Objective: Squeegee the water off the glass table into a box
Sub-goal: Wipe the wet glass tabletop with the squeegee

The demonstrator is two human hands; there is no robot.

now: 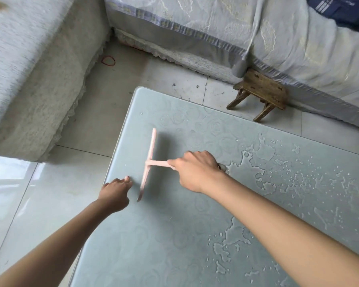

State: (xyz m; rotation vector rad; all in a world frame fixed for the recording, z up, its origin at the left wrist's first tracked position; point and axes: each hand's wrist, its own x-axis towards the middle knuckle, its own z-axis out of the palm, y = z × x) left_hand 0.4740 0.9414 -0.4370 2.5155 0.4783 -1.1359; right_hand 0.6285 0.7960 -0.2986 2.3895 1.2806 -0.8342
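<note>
Left of the squeegee (pixel 148 162), the left hand (pixel 115 192) sits at the rim of the glass bench (pixel 174 245) with its fingers (pixel 126 179) curled. I cannot tell whether they grip the rim or something below it. No box shows anywhere in view.

The pink squeegee stands blade-down on the glass near that rim, with its blade roughly parallel to the edge. Just right of the blade, the right hand (pixel 195 170) wraps its fingers firmly round the handle. Well right of the squeegee lies the water (pixel 263 154) — pools and scattered drops, with another patch nearer the person. The glass round the blade looks mostly dry.

The main risk, as I judge it, is at the rim. If no box waits below where the blade arrives, the water runs onto the tiled floor (pixel 39 193) and makes it slippery. The wet area is also wider than the blade — water could slip round its ends and leave streaks.
</note>
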